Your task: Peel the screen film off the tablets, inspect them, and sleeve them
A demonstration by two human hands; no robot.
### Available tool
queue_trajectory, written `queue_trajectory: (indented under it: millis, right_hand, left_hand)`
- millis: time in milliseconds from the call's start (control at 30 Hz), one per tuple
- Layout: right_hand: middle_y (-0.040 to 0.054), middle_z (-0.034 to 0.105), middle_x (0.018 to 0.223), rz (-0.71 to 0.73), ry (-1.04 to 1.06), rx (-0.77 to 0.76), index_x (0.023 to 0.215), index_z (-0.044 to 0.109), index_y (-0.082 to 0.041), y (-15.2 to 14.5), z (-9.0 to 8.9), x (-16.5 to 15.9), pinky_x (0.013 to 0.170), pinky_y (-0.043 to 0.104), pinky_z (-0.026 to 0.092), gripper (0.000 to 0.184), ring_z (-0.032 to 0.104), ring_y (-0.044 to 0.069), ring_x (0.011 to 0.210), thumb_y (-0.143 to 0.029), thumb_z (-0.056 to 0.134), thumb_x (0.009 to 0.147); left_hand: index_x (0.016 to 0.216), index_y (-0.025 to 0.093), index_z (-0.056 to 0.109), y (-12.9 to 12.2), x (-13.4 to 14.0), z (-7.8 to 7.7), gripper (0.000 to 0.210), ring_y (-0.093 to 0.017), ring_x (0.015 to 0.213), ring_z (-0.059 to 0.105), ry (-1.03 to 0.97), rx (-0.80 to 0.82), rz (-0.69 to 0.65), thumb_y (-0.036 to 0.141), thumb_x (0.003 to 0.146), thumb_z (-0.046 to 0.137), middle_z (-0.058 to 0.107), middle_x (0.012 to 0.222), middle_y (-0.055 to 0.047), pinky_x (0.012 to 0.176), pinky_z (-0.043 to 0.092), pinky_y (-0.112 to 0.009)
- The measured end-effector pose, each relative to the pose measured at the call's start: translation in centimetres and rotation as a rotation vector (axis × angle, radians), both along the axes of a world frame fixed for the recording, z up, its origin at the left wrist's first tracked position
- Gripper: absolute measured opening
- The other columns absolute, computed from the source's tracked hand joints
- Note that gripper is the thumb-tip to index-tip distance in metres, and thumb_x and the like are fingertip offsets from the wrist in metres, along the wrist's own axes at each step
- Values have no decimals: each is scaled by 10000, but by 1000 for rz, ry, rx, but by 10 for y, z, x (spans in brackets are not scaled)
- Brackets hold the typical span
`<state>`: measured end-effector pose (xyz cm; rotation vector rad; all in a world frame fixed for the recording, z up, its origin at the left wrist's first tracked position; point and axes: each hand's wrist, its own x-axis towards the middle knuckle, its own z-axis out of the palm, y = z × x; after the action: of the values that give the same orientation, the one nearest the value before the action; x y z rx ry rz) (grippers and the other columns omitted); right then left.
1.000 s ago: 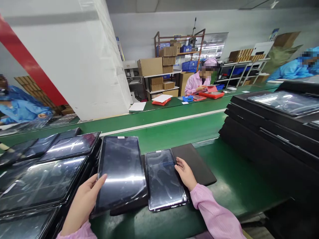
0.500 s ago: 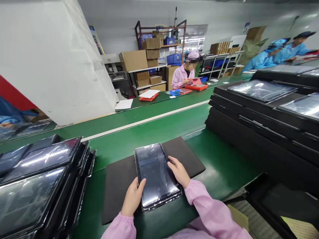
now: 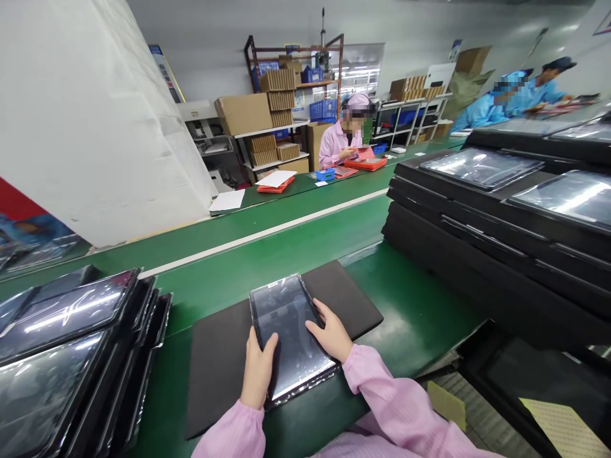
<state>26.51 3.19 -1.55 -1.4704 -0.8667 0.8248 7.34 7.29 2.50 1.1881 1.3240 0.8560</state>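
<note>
A dark glossy tablet (image 3: 291, 337) in clear film lies in front of me, tilted a little and partly over a black foam sheet (image 3: 214, 356). My left hand (image 3: 258, 369) grips its left edge, with the thumb on the screen and the fingertips along the side. My right hand (image 3: 331, 331) holds the opposite edge, its thumb reaching onto the glass. Fingers beneath the tablet are hidden. Whether the tablet rests on the foam or is raised slightly, I cannot tell.
Piled film-wrapped tablets (image 3: 71, 312) stand at the left. A tall stack of black foam layers (image 3: 453, 235) with tablets on top rises at the right. Across the green bench (image 3: 200, 273), a co-worker in pink (image 3: 337, 143) handles red items. Yellow paper (image 3: 568, 426) lies low at the right.
My left hand has slid up along the tablet's left edge. My right thumb has moved further onto the screen. The whole view has shifted slightly, so the surroundings appear further left.
</note>
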Motion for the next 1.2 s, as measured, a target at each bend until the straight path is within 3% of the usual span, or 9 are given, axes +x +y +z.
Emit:
queue_trajectory:
  millis: [67,200,333,467,633,733,933,1067,1200]
  right_hand:
    - [141,543,1439,12,35,17,1372,559,-173,0,2,1,1158,449,390,702,536,279,1321,-301,723,702]
    - [156,573,1404,34,109,43,1335,587,-159,1,6,3,1155,459,396,701,545,290,1313,-342,751,678]
    - [183,594,1371,22,180,53,1264,638,-143,3,8,9,1149,487,397,705,554,322,1299,-420,806,638]
    - [157,627,1337,-16,239,47,1170,695,-180,2,9,15,1151,510,390,676,531,340,1317,-467,862,581]
    - [127,592,1390,-59,311,35,1207,673,-221,-3,20,14,1163,512,368,687,496,340,1349,-591,799,642]
    - [121,637,1337,-11,379,43,1281,618,-236,-1,38,10,1089,493,467,740,591,333,1254,-608,784,663]
    - [132,776,951,144,194,44,863,778,-176,11,81,14,923,490,570,508,726,353,944,-555,874,539]
    - [128,773,781,160,-7,102,666,775,-192,18,90,4,860,512,599,355,743,366,828,-476,899,493]
    - [121,779,839,230,26,94,821,775,-187,19,88,-8,752,483,644,440,754,358,810,-429,917,482]
  left_hand:
    - [1329,202,444,3,6,6,561,-267,1438,348,-151,-160,139,362,831,646,402,1531,-126,1151,313,-359]
    - [1259,175,504,17,0,21,485,-208,1149,623,-340,-350,224,269,815,676,644,1260,-120,829,507,-260]
    - [899,111,656,29,-4,30,193,-162,670,664,-384,-425,97,278,807,687,716,814,-86,558,476,-238]
    - [994,116,656,33,10,34,291,-201,642,685,-424,-455,-2,246,752,752,729,816,-97,611,540,-299]
    - [1076,159,599,23,20,39,518,-198,656,692,-485,-337,-28,271,639,854,730,886,-84,653,566,-321]
    - [1065,156,634,17,17,53,552,-219,792,702,-549,-165,-70,333,603,880,730,958,-94,746,562,-330]
    - [1025,143,713,35,-2,79,582,-279,969,657,-438,306,-286,386,534,911,727,995,-94,880,512,-344]
    - [861,160,696,59,-15,62,726,-336,992,637,-470,331,-149,639,354,897,709,945,-109,858,523,-384]
    - [856,180,661,63,-19,41,835,-344,1073,599,-477,398,46,894,423,687,693,972,-132,977,459,-394]
